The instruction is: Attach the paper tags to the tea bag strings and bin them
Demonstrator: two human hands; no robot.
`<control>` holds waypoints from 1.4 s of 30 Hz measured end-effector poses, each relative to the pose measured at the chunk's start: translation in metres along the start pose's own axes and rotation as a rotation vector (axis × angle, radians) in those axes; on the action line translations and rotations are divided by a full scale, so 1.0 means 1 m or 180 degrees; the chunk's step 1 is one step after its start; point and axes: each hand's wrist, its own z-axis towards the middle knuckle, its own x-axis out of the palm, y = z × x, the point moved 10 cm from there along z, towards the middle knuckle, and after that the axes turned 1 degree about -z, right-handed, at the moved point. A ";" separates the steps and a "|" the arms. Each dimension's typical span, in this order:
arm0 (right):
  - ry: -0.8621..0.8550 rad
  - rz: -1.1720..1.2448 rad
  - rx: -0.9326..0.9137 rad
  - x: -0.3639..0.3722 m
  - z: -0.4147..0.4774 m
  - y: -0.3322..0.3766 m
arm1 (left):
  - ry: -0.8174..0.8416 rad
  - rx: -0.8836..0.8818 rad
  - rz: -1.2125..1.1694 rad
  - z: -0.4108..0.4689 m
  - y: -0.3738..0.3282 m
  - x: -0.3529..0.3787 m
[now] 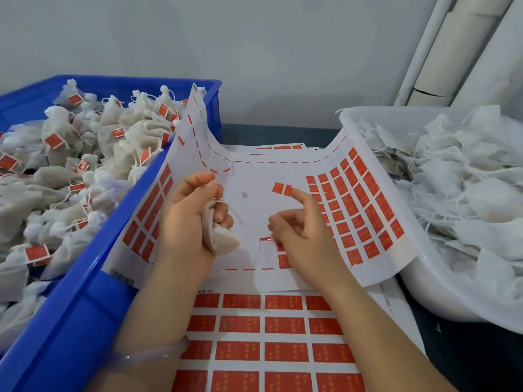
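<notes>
My left hand (189,216) grips a beige tea bag (222,240) above the curled sticker sheet (249,176), and its thin string (235,215) hangs out past my fingers. A red tag sticker (282,189) clings to the raised forefinger tip of my right hand (300,230); the other fingers of that hand are loosely curled. The tag and the string are apart. Rows of red tags (359,210) fill the sheet's right side.
A blue crate (85,292) at left holds several tagged tea bags (70,165). At right a white tub (441,284) is full of untagged white bags (467,193). A full sheet of red tags (268,349) lies near me. White pipes stand in the back right corner.
</notes>
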 end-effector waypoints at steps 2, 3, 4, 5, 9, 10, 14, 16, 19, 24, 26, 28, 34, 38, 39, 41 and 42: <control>-0.0203 0.0159 0.0151 -0.008 0.005 -0.010 | -0.0076 -0.0036 0.0027 0.001 0.001 -0.002; -0.0231 0.0308 0.0288 -0.010 0.008 -0.017 | -0.0084 -0.0040 0.0052 0.000 0.002 -0.002; -0.0234 0.0483 0.0459 -0.011 0.011 -0.024 | -0.0089 -0.0040 0.0081 0.000 0.002 -0.003; -0.0241 0.0683 0.0629 -0.012 0.012 -0.030 | -0.0102 -0.0042 0.0109 0.000 0.002 -0.003; -0.0781 0.1000 0.0600 -0.030 0.013 -0.034 | -0.0167 -0.0063 0.0155 0.000 0.004 -0.005; -0.0985 0.1080 0.0494 -0.040 0.012 -0.031 | -0.0182 -0.0074 0.0167 0.000 0.004 -0.005; -0.0798 0.1421 0.0177 -0.044 0.014 -0.020 | -0.0213 -0.0092 0.0229 0.000 0.006 -0.007; -0.0295 0.1056 0.0209 -0.022 0.013 -0.016 | -0.0196 -0.0114 0.0285 0.000 0.008 -0.006; -0.0435 0.0145 -0.0184 -0.016 0.008 0.004 | -0.0210 -0.0160 0.0398 0.001 0.010 -0.006; -0.0526 0.0997 -0.0475 -0.035 0.001 0.027 | -0.0272 -0.0161 0.0526 0.002 0.011 -0.008; -0.0452 0.0427 -0.0728 -0.032 -0.005 0.035 | -0.0277 -0.0163 0.0582 0.002 0.011 -0.008; -0.0270 -0.0313 -0.0866 -0.019 -0.007 0.034 | -0.0295 -0.0158 0.0616 0.002 0.012 -0.009; 0.0432 -0.1399 -0.0361 0.013 0.003 -0.001 | -0.0366 -0.0110 0.0604 0.003 0.010 -0.011; 0.0461 -0.1607 -0.0443 0.017 0.003 -0.001 | -0.0334 -0.0099 0.0598 0.002 0.010 -0.011; 0.0477 -0.1669 -0.0466 0.019 0.003 0.000 | -0.0335 -0.0096 0.0600 0.002 0.010 -0.011; 0.0496 -0.1801 -0.0498 0.022 0.001 0.000 | -0.0343 -0.0092 0.0628 0.002 0.010 -0.011; 0.0456 -0.1882 -0.0529 0.022 0.001 0.001 | -0.0344 -0.0092 0.0635 0.002 0.010 -0.011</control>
